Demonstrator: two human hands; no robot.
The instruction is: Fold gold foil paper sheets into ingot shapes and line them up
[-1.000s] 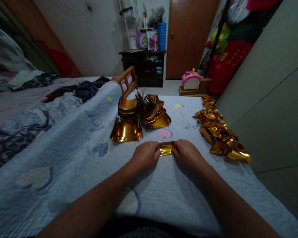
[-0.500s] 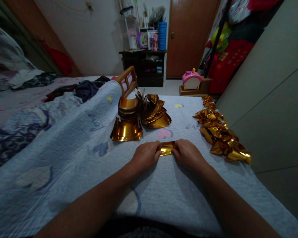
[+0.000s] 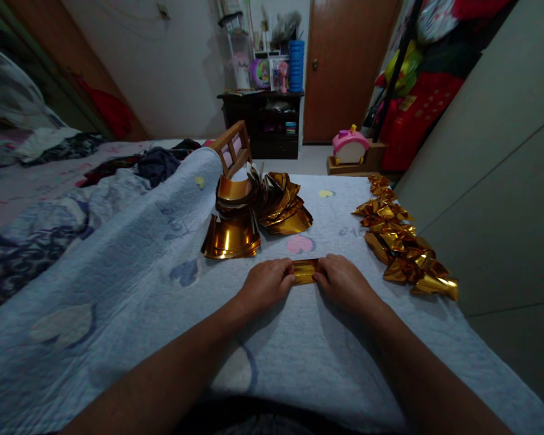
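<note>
Between my two hands lies a folded sheet of gold foil paper (image 3: 305,272), low over the quilt. My left hand (image 3: 268,280) pinches its left end, thumb toward me and fingers curled over. At the other end my right hand (image 3: 342,279) grips the sheet the same way. Only the middle strip shows; both ends are hidden under the fingers. Beyond my hands are curved stacks of gold foil sheets (image 3: 233,237). Off to the right, a row of folded gold foil pieces (image 3: 401,244) runs along the quilt's edge.
A pale blue quilt (image 3: 154,338) with heart patterns covers the surface. At its far side stands a small wooden frame (image 3: 233,148). Past it are a dark cabinet (image 3: 260,124) and a pink toy (image 3: 350,147). A pale panel (image 3: 503,181) rises on the right.
Both hands stay almost in place on the foil sheet. The shine on its middle strip has dimmed, and the strip looks slightly different in tilt or crease.
</note>
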